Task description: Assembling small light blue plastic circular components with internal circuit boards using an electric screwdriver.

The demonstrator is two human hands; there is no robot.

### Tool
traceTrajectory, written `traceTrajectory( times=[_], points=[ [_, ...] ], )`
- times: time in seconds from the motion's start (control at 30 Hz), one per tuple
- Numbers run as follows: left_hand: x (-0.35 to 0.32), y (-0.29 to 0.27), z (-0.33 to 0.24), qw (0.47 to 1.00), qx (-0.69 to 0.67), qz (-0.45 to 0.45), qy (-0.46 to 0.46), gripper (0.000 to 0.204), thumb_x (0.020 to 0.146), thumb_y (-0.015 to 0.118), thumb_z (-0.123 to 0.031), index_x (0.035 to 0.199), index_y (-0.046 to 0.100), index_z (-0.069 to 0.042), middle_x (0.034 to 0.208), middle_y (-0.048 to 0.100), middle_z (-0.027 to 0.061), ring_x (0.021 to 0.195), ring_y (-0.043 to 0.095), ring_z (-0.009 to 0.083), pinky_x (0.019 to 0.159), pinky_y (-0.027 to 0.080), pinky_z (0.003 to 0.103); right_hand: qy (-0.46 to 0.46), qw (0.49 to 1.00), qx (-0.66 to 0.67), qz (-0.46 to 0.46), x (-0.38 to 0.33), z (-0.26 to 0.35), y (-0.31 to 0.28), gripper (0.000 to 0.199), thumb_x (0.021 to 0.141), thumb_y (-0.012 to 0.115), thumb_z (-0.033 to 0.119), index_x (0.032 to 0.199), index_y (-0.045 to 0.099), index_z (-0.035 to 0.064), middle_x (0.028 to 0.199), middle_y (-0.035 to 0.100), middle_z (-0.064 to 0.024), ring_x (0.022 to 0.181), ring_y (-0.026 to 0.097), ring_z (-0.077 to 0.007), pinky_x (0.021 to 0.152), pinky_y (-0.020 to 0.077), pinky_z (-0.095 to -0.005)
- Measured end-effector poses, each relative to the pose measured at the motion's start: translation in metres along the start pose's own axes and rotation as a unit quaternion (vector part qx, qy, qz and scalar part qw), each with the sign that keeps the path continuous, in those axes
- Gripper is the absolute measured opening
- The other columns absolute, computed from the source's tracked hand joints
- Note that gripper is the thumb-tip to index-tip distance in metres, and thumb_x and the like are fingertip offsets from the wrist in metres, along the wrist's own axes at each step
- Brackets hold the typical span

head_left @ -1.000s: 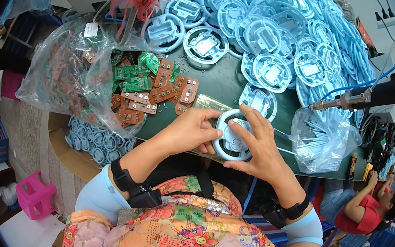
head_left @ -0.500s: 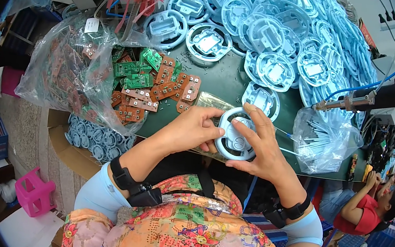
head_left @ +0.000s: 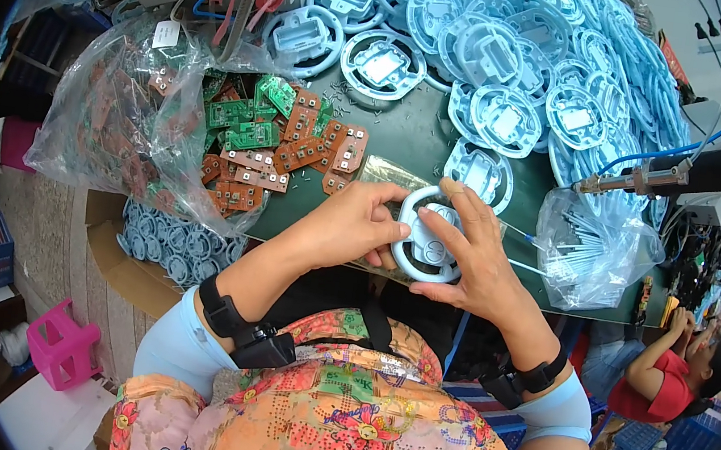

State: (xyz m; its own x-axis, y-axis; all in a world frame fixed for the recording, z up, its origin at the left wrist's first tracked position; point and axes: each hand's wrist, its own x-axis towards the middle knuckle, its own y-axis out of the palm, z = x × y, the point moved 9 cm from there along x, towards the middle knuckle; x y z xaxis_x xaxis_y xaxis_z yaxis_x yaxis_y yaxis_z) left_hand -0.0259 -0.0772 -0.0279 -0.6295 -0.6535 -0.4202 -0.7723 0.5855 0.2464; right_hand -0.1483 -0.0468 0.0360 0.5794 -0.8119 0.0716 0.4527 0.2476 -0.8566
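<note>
At the near edge of the green table, a light blue plastic toy steering wheel [head_left: 421, 269] is held up between my hands. My right hand [head_left: 488, 272] grips its right side, fingers over the top of the rim and thumb below. On the opposite side, my left hand [head_left: 359, 223] has its thumb and fingers pinched together at the rim; anything small between them is hidden. The raised hub of the wheel faces up. Just beyond lies another blue wheel part [head_left: 481, 179], open back upward, with a flat clear plastic packet [head_left: 389, 173] beside it.
A large pile of blue wheel parts [head_left: 490, 52] covers the far side. Green and brown circuit boards [head_left: 299, 141] spill from a clear bag [head_left: 121, 119] at left. A bag of thin white sticks [head_left: 585, 262] and a black power tool [head_left: 710, 164] are at right; a carton [head_left: 134, 274] stands below.
The steering wheel has tilted slightly and shifted a little away from me in my grip. Both hands stay on it.
</note>
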Motion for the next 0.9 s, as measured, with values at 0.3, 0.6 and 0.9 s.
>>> traceTrajectory(
  times=[0.3,0.6,0.9],
  points=[
    [0.003,0.001,0.002,0.998,0.06,-0.002,-0.025,0.034,0.095,0.058,-0.01,0.122,0.043,0.004,0.077,0.066,0.0108,0.057,0.067,0.0164,0.048,0.052,0.027,0.012,0.998,-0.055,0.03,0.001,0.0,0.006,0.086,0.064,0.084,0.041,0.139,0.049,0.0158,0.153,0.03,-0.0194,0.138,0.033,-0.0431,0.11,0.0282,-0.06],
    [0.002,0.004,-0.004,0.998,0.062,0.0,-0.023,0.029,0.095,0.057,-0.009,0.119,0.045,0.001,0.075,0.065,0.0072,0.056,0.065,0.0142,0.047,0.049,0.024,-0.028,0.992,-0.092,-0.084,-0.001,0.003,0.004,0.08,0.063,0.084,0.048,0.129,0.055,0.0133,0.148,0.037,-0.0232,0.134,0.038,-0.042,0.105,0.0322,-0.0569],
    [-0.011,0.006,-0.011,0.99,0.126,-0.043,0.053,0.028,0.097,0.055,-0.006,0.122,0.043,-0.001,0.082,0.067,0.0088,0.067,0.067,0.0139,0.056,0.053,0.025,0.026,0.981,-0.092,-0.167,-0.026,0.021,-0.033,0.072,0.066,0.085,0.039,0.124,0.056,0.007,0.134,0.049,-0.019,0.123,0.048,-0.0369,0.099,0.0377,-0.0527]
  ],
)
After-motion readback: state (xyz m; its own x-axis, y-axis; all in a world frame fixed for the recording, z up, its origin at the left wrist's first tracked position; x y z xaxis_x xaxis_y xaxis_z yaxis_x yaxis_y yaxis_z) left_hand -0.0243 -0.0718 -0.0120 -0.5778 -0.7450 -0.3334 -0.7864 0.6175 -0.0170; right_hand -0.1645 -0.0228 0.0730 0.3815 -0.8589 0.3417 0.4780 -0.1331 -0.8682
